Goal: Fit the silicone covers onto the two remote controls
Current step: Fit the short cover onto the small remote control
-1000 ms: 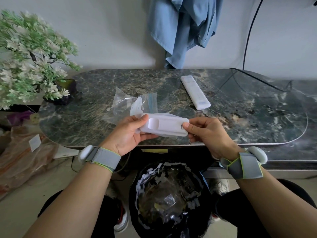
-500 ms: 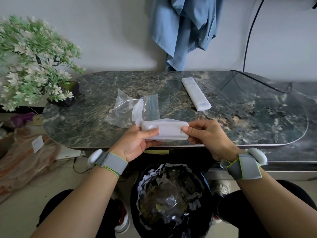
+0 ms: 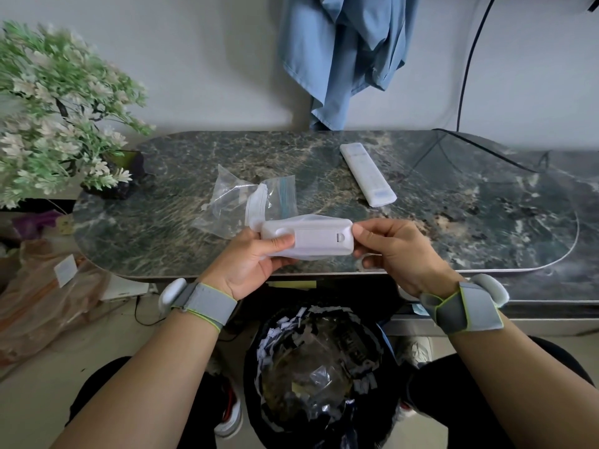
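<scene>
I hold a white remote control [image 3: 316, 238] back side up over the table's near edge, its battery door facing me. A translucent silicone cover [image 3: 301, 254] wraps its underside and edges. My left hand [image 3: 251, 260] grips the remote's left end, thumb on top. My right hand [image 3: 393, 251] pinches the right end with its fingertips. A second white remote [image 3: 368, 173] lies on the dark marble table [image 3: 486, 222], farther back and right of centre.
Clear plastic bags [image 3: 236, 199], one with a blue zip strip, lie on the table behind my left hand with a white piece among them. A flowering plant [image 3: 55, 115] fills the left. A black bin [image 3: 321, 377] sits below. A black cable [image 3: 466, 76] runs down at right.
The remote has been turned and levelled so its flat back with the battery door faces up. The hands have risen slightly with it; my left thumb now lies across its back.
</scene>
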Demonstrator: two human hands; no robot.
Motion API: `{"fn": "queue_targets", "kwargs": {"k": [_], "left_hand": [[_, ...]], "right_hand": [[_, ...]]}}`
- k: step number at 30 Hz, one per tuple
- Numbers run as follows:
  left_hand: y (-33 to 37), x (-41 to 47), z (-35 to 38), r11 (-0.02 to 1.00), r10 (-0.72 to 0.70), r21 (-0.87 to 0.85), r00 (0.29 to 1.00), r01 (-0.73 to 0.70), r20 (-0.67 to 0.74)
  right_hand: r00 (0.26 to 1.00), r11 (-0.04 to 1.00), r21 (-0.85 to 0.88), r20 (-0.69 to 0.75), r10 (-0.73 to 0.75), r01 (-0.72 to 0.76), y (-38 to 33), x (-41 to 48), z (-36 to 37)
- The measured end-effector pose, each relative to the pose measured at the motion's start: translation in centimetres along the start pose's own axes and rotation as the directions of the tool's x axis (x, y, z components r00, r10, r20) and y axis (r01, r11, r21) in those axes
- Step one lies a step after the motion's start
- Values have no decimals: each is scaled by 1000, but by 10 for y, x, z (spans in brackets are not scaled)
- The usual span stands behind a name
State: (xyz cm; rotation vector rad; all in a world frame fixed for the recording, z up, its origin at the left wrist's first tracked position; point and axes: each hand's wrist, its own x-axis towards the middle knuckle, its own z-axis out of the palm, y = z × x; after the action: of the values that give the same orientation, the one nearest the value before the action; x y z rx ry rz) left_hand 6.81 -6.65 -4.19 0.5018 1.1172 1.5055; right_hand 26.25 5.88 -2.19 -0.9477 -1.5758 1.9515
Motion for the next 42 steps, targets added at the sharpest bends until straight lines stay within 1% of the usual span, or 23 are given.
{"fn": "queue_targets", "kwargs": {"k": [4, 7, 10, 12, 14, 16, 18, 20, 23, 25, 27, 29, 34, 38, 42], "left_hand": [[0, -3, -1, 999, -21, -31, 999, 22, 34], [-2, -4, 1, 998, -37, -45, 997, 40, 65], [-4, -2, 4, 997, -41, -64, 999, 41, 4], [-2, 0, 5, 997, -49, -63, 997, 46, -51], [0, 1, 3, 995, -58, -83, 994, 51, -88], [2, 1, 1, 995, -66, -85, 993, 57, -102], [3, 1, 0, 995, -75, -74, 992, 67, -104], [3, 1, 0, 995, -82, -72, 991, 75, -104], [3, 1, 0, 993, -90, -81, 989, 81, -114], [4, 1, 0, 993, -95, -84, 989, 86, -115], [4, -1, 1, 993, -99, -80, 989, 90, -106], [4, -2, 1, 993, -105, -71, 990, 98, -99], [8, -4, 2, 993, -116, -10, 986, 116, -120], [10, -4, 2, 993, -119, 0, 980, 121, -161], [10, -1, 4, 989, -145, -35, 958, 140, -246]], "right_hand": [[1000, 1000, -22, 12, -21, 22, -2, -1, 2], [1000, 999, -42, 26, -4, 5, -1, -2, 3], [998, 998, -33, 39, 51, -50, 2, 2, 5], [996, 995, -72, 42, 73, -70, 4, 5, 5], [997, 983, -180, 64, 50, -38, 5, 5, 4], [994, 957, -284, 108, -21, 51, 8, 4, 4], [983, 925, -347, 148, -110, 156, 12, 3, 4], [973, 913, -351, 172, -156, 208, 16, 4, 5], [974, 932, -311, 185, -135, 188, 20, 3, 8], [970, 926, -316, 189, -154, 209, 21, 3, 10], [961, 899, -359, 204, -188, 252, 22, 3, 12], [954, 851, -440, 220, -206, 285, 25, 5, 12], [948, 713, -629, 260, -181, 309, 27, 4, 9], [937, 645, -683, 292, -190, 343, 22, 6, 4], [933, 597, -717, 295, -208, 360, 18, 5, -2]]}}
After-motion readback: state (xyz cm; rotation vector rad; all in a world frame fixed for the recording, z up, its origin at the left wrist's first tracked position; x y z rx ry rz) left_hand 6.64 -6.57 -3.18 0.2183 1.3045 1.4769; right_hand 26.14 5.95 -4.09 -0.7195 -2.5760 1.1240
